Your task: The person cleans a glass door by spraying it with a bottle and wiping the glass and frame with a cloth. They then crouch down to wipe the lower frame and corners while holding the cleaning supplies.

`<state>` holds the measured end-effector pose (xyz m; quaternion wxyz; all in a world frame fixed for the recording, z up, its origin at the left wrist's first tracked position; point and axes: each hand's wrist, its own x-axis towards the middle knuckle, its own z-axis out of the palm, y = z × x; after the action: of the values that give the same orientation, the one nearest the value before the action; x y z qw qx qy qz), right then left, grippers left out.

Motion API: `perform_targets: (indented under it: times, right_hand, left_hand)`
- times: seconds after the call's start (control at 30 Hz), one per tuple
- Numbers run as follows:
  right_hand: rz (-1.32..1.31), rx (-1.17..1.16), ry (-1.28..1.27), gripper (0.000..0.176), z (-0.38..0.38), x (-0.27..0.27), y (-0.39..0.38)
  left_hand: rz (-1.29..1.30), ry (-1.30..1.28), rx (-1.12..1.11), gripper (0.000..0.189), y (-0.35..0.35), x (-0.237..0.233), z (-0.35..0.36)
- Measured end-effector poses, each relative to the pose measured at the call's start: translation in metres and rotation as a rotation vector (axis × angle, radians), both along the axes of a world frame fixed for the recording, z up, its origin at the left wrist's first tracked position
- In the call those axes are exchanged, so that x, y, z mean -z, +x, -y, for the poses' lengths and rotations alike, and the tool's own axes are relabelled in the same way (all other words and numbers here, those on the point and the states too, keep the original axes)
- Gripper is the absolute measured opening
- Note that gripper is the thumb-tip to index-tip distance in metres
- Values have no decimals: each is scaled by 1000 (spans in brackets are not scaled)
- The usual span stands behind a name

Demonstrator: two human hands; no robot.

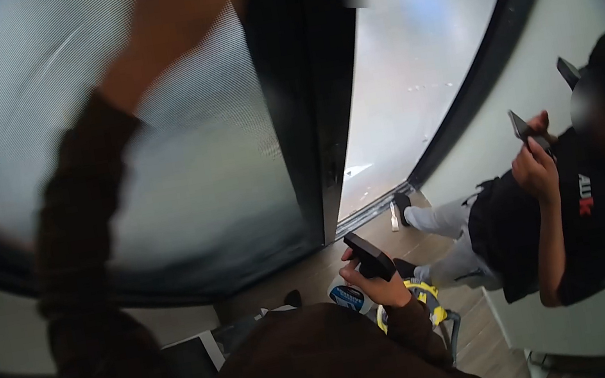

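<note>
My left hand (177,23) is raised at the top, in front of the large window with a fine mesh look (192,143) and close to the dark frame (302,110). It is blurred and its fingers are hidden, so what it holds does not show. Low in the view, my right hand (381,285) has its fingers curled round a bottle with a blue label (347,297). A black block-shaped device (369,256) sits over the back of that hand.
To the right stands a person in a black shirt (584,216), holding a phone (520,124). Past the dark frame is a bright pane (413,84). A white brush-like item (394,217) is by the sill. Something yellow and grey (429,300) stands below my right hand.
</note>
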<state>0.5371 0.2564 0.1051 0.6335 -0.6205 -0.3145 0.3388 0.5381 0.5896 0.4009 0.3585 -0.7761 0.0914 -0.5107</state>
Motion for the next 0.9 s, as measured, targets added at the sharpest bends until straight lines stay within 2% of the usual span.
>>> perform_targets:
  times: [0.07, 0.13, 0.23, 0.27, 0.37, 0.4, 0.43, 0.47, 0.5, 0.57, 0.63, 0.67, 0.73, 0.77, 0.87, 0.9]
  right_hand:
    - [-51, -8, -26, 25, 2, 4, 0]
    - [-55, -14, -20, 26, 3, 2, 3]
    - [3, 3, -35, 26, 13, 8, 10]
    - [-2, 10, -41, 26, 16, 7, 12]
    - [-18, 20, -27, 27, 21, 9, 14]
    - [-16, 26, -47, 27, 24, 10, 14]
    - [-12, 29, -65, 27, 28, 10, 17]
    - [-11, 32, -83, 27, 31, 11, 19]
    - [-19, 59, -64, 28, 33, 17, 18]
    - [-79, 76, -67, 30, 38, 27, 22]
    - [-75, 87, -47, 33, 35, 33, 23]
    - [-71, 92, -53, 32, 33, 36, 23]
    - [-42, 65, -78, 31, 30, 42, 25]
    - [-107, 65, -66, 29, 27, 46, 25]
    - [-115, -22, -72, 27, 19, 42, 25]
    - [-11, -40, -122, 28, 20, 49, 32]
  left_hand:
    - [-69, -126, 11, 46, 8, 79, 17]
    - [-313, -360, -161, 59, -11, 158, 30]
    - [-614, -439, -111, 58, -50, 249, 29]
    - [-696, -439, -115, 59, -59, 259, 29]
    - [-964, -729, -482, 59, -69, 246, 30]
    - [-673, -502, -457, 58, -71, 240, 19]
    - [-683, -543, -749, 56, -73, 201, 26]
    - [-553, -705, -729, 52, -80, 160, 19]
    - [-187, -459, -514, 49, -95, 143, -33]
    - [231, -224, -619, 37, -141, 80, -47]
    - [550, -205, -708, 31, -176, 68, -68]
    - [720, -407, -514, 27, -186, 88, -85]
    - [614, -231, -683, 29, -205, 164, -106]
    - [640, -296, -729, 33, -198, 213, -99]
    - [1109, -1147, -400, 66, -144, 348, -30]
    - [1217, -1198, -379, 68, -123, 391, -16]
